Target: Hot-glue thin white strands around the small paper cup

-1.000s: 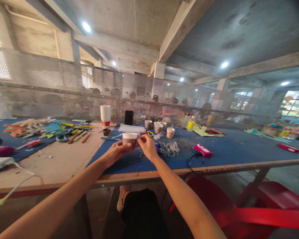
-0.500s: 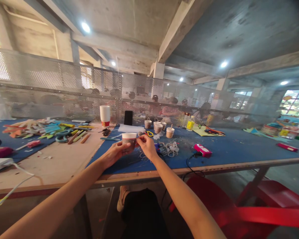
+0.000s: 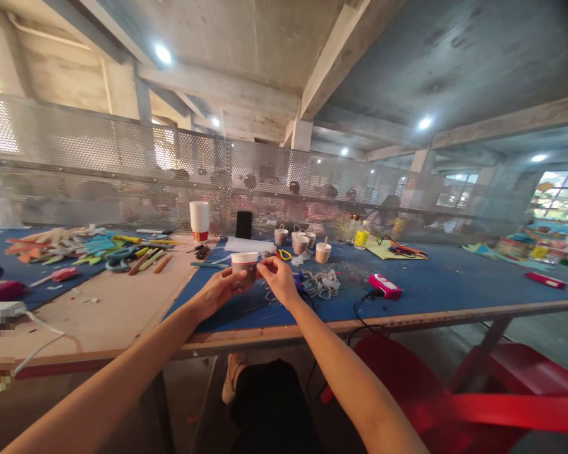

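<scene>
The paper cup [image 3: 245, 265] is best held steady in the clasping left hand [image 3: 219, 289] — the right hand [image 3: 278, 277] pinched lightly at its side.

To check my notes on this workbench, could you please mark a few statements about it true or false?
1. The left hand holds a paper cup. True.
2. The right hand lies flat, well away from the cup. False: its fingertips pinch at the cup's side.
3. A stack of white cups stands beyond the held cup, to its left. True.
4. The pink gadget lies left of both hands. False: it lies to their right, on the blue mat.
</scene>
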Demonstrator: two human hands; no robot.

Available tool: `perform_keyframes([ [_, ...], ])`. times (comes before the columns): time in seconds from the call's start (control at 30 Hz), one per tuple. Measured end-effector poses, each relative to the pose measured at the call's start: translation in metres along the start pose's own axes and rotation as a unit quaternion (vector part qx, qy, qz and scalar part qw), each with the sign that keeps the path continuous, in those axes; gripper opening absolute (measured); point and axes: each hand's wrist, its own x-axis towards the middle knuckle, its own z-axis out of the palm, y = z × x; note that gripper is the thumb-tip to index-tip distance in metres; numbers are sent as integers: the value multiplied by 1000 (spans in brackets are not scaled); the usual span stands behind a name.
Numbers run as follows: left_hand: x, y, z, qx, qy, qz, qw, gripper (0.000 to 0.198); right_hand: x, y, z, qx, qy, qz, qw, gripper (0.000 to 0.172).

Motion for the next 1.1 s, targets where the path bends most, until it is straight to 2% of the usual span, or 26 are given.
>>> perform_keyframes([
  [0.4,6,-5,-3,0,46,10,999,52,-1,-6,1,2,-7,3,1000,22],
  [0.83,-1,-1,0,6,5,12,1000,47,0,6,1,-29,-12,1,999,21],
  [1.1,0,-2,-3,2,3,14,1000,46,0,4,1,-4,-22,22,1000,23],
])
